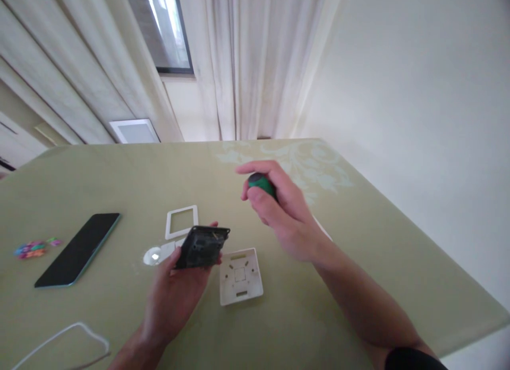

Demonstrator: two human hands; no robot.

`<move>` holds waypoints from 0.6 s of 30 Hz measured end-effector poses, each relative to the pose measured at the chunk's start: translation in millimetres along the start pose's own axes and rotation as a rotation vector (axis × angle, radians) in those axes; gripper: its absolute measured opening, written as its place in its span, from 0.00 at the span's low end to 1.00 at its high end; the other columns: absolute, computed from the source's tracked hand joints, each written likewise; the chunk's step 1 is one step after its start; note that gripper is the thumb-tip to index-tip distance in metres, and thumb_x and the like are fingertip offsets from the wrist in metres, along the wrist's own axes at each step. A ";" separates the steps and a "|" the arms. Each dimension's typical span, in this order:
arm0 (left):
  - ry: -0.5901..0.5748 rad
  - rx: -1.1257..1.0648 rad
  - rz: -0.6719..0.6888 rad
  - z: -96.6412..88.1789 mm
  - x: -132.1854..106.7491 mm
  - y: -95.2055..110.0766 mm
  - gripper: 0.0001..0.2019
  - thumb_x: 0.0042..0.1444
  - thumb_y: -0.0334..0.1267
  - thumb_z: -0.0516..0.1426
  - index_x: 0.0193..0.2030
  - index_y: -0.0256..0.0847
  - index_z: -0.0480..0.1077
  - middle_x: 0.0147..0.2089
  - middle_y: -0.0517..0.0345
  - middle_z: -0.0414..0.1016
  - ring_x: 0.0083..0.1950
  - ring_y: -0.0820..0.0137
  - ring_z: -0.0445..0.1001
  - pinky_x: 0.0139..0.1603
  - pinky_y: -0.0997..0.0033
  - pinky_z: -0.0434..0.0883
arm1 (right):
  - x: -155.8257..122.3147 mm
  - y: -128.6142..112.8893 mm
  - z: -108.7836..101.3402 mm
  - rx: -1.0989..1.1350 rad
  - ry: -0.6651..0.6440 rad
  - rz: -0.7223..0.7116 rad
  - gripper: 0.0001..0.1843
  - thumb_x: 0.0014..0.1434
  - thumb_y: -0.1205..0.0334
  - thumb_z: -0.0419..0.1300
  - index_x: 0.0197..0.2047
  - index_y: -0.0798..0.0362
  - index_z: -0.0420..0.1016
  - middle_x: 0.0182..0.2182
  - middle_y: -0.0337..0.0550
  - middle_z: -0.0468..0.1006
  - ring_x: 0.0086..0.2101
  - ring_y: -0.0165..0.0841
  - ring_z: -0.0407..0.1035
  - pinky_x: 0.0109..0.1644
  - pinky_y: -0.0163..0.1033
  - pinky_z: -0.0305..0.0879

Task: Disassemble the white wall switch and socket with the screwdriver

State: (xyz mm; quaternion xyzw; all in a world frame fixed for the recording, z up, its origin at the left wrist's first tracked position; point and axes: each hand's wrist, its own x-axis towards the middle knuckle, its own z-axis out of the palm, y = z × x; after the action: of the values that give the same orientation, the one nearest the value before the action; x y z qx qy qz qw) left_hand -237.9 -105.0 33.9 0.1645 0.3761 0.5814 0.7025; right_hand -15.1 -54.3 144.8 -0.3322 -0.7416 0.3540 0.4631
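Note:
My left hand (179,287) grips a black square wall switch or socket insert (202,246) by its edges, tilted, above the table. My right hand (289,216) is wrapped round the green handle of a screwdriver (262,185). Its dark butt end faces me and its shaft is hidden; the index finger stretches past the handle. The two hands are apart. Below and between them lies a white square mounting box (240,277), open side up. Just beyond my left hand is a white square frame (181,221), lying flat.
A black phone-like slab (77,250) lies to the left, beside a cluster of small colourful pieces (35,249). A white cable (79,326) curls at the front left. Past the green tablecloth (159,170) are curtains (255,56); a pale wall (430,104) runs along the right.

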 end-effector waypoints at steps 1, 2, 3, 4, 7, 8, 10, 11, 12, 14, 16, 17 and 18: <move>0.047 -0.103 -0.019 3.3 -0.2 2.3 0.20 0.61 0.50 0.63 0.53 0.41 0.85 0.61 0.45 0.85 0.56 0.51 0.83 0.51 0.58 0.83 | 0.6 3.5 5.5 -0.059 -0.072 0.011 0.18 0.78 0.52 0.56 0.65 0.47 0.69 0.45 0.40 0.76 0.37 0.30 0.70 0.45 0.39 0.72; 0.083 -0.187 -0.041 6.2 -0.4 4.8 0.19 0.64 0.48 0.60 0.55 0.42 0.84 0.60 0.45 0.85 0.54 0.52 0.84 0.50 0.57 0.84 | 0.9 7.7 12.5 -0.108 -0.128 0.014 0.18 0.76 0.52 0.60 0.64 0.48 0.70 0.47 0.41 0.77 0.42 0.32 0.72 0.51 0.42 0.72; 0.112 -0.251 -0.069 8.7 -0.6 7.1 0.20 0.68 0.47 0.56 0.57 0.42 0.83 0.59 0.45 0.86 0.53 0.54 0.85 0.49 0.56 0.85 | 0.7 12.8 20.4 -0.147 -0.175 0.010 0.18 0.74 0.53 0.63 0.63 0.49 0.71 0.50 0.43 0.79 0.47 0.35 0.74 0.55 0.44 0.71; 0.140 -0.301 -0.094 10.6 -0.7 9.1 0.21 0.71 0.45 0.53 0.59 0.42 0.82 0.57 0.45 0.86 0.52 0.55 0.86 0.49 0.56 0.85 | 0.1 18.4 28.9 -0.174 -0.221 0.000 0.20 0.72 0.55 0.65 0.63 0.48 0.71 0.54 0.45 0.78 0.52 0.37 0.74 0.60 0.46 0.70; 0.207 -0.382 -0.138 13.7 0.1 11.5 0.22 0.76 0.40 0.47 0.61 0.42 0.81 0.52 0.45 0.88 0.45 0.61 0.88 0.47 0.59 0.86 | -3.0 34.5 50.3 -0.243 -0.326 0.021 0.20 0.71 0.58 0.66 0.63 0.49 0.72 0.56 0.47 0.76 0.55 0.39 0.74 0.63 0.48 0.70; 0.216 -0.393 -0.139 14.1 0.4 11.4 0.22 0.76 0.38 0.47 0.61 0.41 0.80 0.51 0.45 0.88 0.44 0.61 0.88 0.45 0.59 0.86 | -3.9 38.2 54.5 -0.255 -0.341 0.032 0.20 0.71 0.59 0.66 0.63 0.48 0.72 0.55 0.47 0.76 0.54 0.39 0.74 0.63 0.48 0.70; 0.221 -0.404 -0.121 14.7 0.8 10.6 0.21 0.77 0.37 0.47 0.61 0.40 0.80 0.51 0.45 0.88 0.43 0.61 0.88 0.44 0.59 0.87 | -5.0 41.9 58.2 -0.265 -0.335 0.045 0.19 0.71 0.59 0.66 0.63 0.48 0.73 0.54 0.46 0.75 0.53 0.38 0.75 0.62 0.48 0.71; 0.222 -0.406 -0.107 15.1 0.8 10.2 0.21 0.77 0.37 0.47 0.61 0.38 0.79 0.51 0.44 0.88 0.43 0.60 0.88 0.44 0.58 0.87 | -5.1 42.1 58.3 -0.267 -0.319 0.044 0.18 0.71 0.59 0.66 0.62 0.48 0.73 0.54 0.46 0.76 0.53 0.38 0.75 0.62 0.47 0.71; 0.222 -0.406 -0.095 15.6 0.7 10.0 0.21 0.77 0.37 0.47 0.62 0.37 0.79 0.51 0.43 0.88 0.44 0.60 0.88 0.45 0.57 0.87 | -5.0 41.6 57.6 -0.269 -0.303 0.040 0.17 0.72 0.59 0.65 0.62 0.48 0.73 0.53 0.45 0.76 0.53 0.37 0.75 0.62 0.47 0.71; 0.227 -0.404 -0.078 16.8 0.4 10.1 0.21 0.77 0.36 0.47 0.62 0.35 0.79 0.50 0.41 0.88 0.44 0.60 0.88 0.47 0.57 0.87 | -4.9 40.0 56.0 -0.277 -0.283 0.022 0.16 0.72 0.59 0.65 0.61 0.49 0.74 0.52 0.45 0.77 0.53 0.37 0.74 0.62 0.47 0.71; 0.233 -0.402 -0.073 17.5 0.1 10.5 0.20 0.77 0.35 0.47 0.61 0.32 0.79 0.49 0.40 0.88 0.43 0.60 0.88 0.48 0.57 0.87 | -5.4 38.9 55.6 -0.297 -0.292 0.010 0.15 0.73 0.59 0.64 0.60 0.49 0.74 0.53 0.45 0.76 0.53 0.37 0.75 0.62 0.46 0.72; 0.234 -0.402 -0.071 17.5 0.0 10.7 0.20 0.77 0.34 0.47 0.61 0.32 0.79 0.48 0.40 0.88 0.42 0.60 0.88 0.48 0.57 0.87 | -6.0 38.7 56.1 -0.317 -0.305 0.012 0.15 0.73 0.59 0.63 0.60 0.48 0.74 0.54 0.45 0.76 0.52 0.37 0.75 0.61 0.47 0.72; 0.235 -0.403 -0.068 17.4 -0.2 10.9 0.20 0.77 0.34 0.47 0.61 0.32 0.79 0.48 0.40 0.88 0.41 0.60 0.88 0.48 0.58 0.87 | -6.7 38.8 56.8 -0.345 -0.320 0.019 0.15 0.73 0.59 0.62 0.61 0.48 0.75 0.55 0.46 0.75 0.52 0.37 0.75 0.60 0.47 0.73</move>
State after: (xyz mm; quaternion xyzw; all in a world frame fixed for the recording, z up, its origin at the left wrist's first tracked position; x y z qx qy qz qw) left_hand -233.0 -98.7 52.8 -0.0608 0.3370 0.6359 0.6916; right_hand -58.7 -51.6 91.3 -0.3529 -0.8519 0.2746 0.2725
